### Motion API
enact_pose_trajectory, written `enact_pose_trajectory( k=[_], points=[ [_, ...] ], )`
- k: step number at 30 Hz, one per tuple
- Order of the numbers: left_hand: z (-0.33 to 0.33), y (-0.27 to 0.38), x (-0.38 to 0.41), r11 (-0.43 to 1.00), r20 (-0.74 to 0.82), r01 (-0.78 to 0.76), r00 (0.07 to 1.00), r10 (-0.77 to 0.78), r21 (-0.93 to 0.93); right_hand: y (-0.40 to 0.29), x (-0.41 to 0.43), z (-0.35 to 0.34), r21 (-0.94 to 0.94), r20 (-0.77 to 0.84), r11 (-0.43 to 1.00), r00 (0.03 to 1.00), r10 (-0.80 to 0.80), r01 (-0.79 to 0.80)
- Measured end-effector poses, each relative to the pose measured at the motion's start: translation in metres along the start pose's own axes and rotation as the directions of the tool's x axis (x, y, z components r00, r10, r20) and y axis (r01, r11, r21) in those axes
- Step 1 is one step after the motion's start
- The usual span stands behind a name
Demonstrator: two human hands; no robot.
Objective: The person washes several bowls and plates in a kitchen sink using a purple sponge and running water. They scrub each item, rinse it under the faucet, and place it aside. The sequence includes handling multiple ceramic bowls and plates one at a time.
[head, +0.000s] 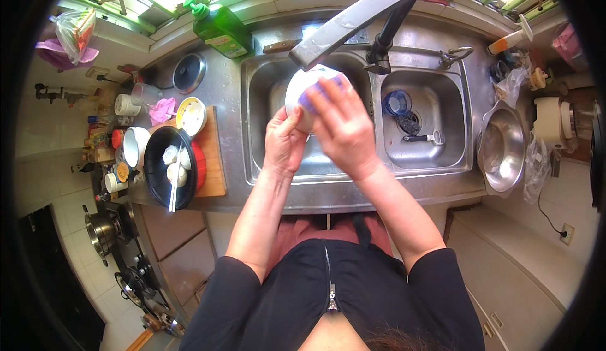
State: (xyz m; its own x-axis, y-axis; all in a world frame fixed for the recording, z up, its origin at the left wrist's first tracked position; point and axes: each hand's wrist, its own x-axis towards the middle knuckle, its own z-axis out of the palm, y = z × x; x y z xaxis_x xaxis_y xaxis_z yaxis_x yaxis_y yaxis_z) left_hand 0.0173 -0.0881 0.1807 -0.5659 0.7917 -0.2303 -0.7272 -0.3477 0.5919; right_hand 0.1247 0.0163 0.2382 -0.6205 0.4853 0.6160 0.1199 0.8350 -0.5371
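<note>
Over the left basin of a steel double sink [307,180], my left hand [285,135] grips a white dish [294,88] by its near edge, thumb on its face. My right hand [343,128] presses a purple cloth or sponge [310,97] against the dish; the fingers look blurred. Just above the dish hangs the broad end of the grey faucet spout [355,22]. I cannot tell whether water runs. Part of the dish is hidden by my right hand and the cloth.
The right basin holds a blue cup [397,102], a dark scouring pad [408,123] and a peeler [423,138]. At left, a black bowl [154,180] with white dishes and chopsticks [175,180] overlaps a cutting board [215,161]. A green pump bottle [222,31] and a knife [281,46] lie behind.
</note>
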Motion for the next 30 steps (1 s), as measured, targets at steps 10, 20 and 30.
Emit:
enact_pose_trajectory(
  k=[10,20,30],
  points=[
    [0.014,-0.007,0.006,0.823,0.085,0.220,0.975,-0.206,-0.523,0.019,-0.037,0.010,0.335,-0.322,0.929,0.908,0.268,-0.155],
    [-0.005,-0.006,0.012,0.871,0.006,0.143,0.987,-0.159,-0.470,0.019,-0.042,0.000,0.050,-0.045,0.998,0.998,-0.047,0.049],
    [0.001,-0.011,0.005,0.928,-0.050,0.135,0.986,-0.162,-0.347,0.019,-0.010,-0.023,-0.023,0.096,0.996,0.992,-0.081,0.083]
  ],
)
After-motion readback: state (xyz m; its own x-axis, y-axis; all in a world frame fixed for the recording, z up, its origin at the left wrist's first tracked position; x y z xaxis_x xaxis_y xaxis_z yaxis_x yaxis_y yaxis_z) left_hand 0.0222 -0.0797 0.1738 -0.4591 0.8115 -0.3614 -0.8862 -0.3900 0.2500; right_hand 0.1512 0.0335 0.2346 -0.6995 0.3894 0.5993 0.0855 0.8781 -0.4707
